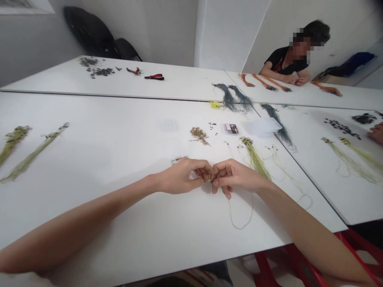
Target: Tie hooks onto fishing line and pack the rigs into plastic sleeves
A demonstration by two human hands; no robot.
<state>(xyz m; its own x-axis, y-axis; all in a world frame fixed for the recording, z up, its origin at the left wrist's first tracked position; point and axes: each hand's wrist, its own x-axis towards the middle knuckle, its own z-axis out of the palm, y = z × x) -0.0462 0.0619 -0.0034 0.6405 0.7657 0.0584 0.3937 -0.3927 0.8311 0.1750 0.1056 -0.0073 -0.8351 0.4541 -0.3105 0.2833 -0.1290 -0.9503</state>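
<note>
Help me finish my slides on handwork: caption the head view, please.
Left hand and right hand pinch a small yellowish piece over a white table, a thin cord looping nearby.

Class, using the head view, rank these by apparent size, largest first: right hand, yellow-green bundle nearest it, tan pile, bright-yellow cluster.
1. Right hand
2. Yellow-green bundle
3. Tan pile
4. Bright-yellow cluster

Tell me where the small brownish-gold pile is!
In the head view, the pile lies beyond the left hand, just left of the tiny black pieces.
</note>
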